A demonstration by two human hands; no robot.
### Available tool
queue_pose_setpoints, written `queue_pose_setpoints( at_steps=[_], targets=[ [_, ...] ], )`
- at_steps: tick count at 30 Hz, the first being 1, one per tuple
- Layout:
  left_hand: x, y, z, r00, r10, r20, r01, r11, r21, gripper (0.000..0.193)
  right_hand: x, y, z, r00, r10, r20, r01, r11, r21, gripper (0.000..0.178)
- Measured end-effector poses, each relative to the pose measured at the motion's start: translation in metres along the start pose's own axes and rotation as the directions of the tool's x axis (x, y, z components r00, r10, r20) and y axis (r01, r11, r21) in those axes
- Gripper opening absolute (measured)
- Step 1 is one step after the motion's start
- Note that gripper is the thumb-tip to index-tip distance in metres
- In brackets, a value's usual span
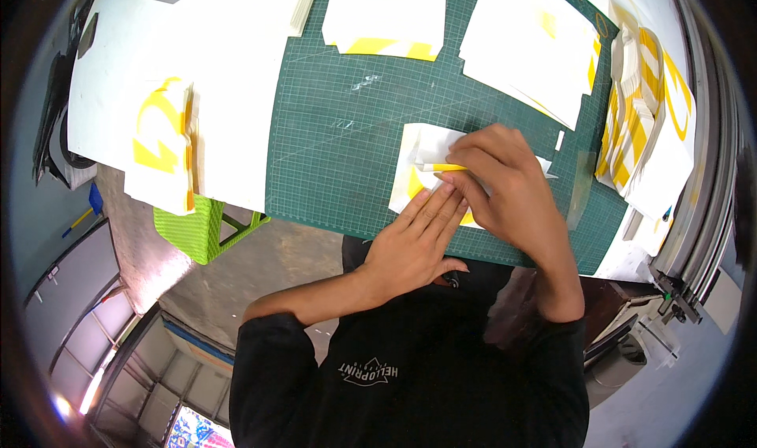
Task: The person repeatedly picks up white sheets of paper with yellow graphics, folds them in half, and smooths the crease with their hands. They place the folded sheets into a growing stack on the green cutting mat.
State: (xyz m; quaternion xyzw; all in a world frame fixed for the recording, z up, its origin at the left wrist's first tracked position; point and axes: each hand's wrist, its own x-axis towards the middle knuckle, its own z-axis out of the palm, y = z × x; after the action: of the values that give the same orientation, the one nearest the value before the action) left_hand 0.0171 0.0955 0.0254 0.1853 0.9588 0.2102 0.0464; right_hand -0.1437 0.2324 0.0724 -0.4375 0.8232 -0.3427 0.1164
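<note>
A small white and yellow folded paper lies on a green cutting mat near its front edge. Part of the paper stands up in a raised fold with a yellow edge. My left hand rests flat across the paper's near side, fingers stretched out and thumb spread. From the right, my right hand pinches the raised fold between thumb and fingers. The hands cover much of the paper's near and right side.
White and yellow sheets and a larger stack lie at the mat's far side. Folded papers are piled at the right, with another pile at the left. A green stool stands below the table's left edge.
</note>
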Motion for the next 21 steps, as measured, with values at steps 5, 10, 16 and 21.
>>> queue_pose_setpoints(
  at_steps=[5,10,16,21],
  targets=[
    [0.0,-0.002,-0.001,1.0,0.01,0.012,-0.011,0.998,0.06,0.094,0.012,0.002,0.001,1.0,0.013,-0.02,-0.012,0.998,0.064,0.015],
    [0.0,-0.002,0.0,1.0,0.014,-0.013,-0.013,0.998,0.061,0.096,0.02,0.008,-0.004,0.993,0.104,0.062,-0.11,0.988,0.107,0.014],
    [0.001,-0.004,-0.004,0.999,0.018,-0.028,-0.018,1.0,0.019,0.096,0.025,0.012,0.009,0.965,0.262,-0.031,-0.253,0.952,0.173,0.011],
    [0.0,-0.004,-0.003,1.0,0.009,-0.018,-0.009,1.0,0.027,0.097,0.024,0.009,0.016,0.966,0.229,-0.123,-0.222,0.973,0.069,0.012]
  ],
)
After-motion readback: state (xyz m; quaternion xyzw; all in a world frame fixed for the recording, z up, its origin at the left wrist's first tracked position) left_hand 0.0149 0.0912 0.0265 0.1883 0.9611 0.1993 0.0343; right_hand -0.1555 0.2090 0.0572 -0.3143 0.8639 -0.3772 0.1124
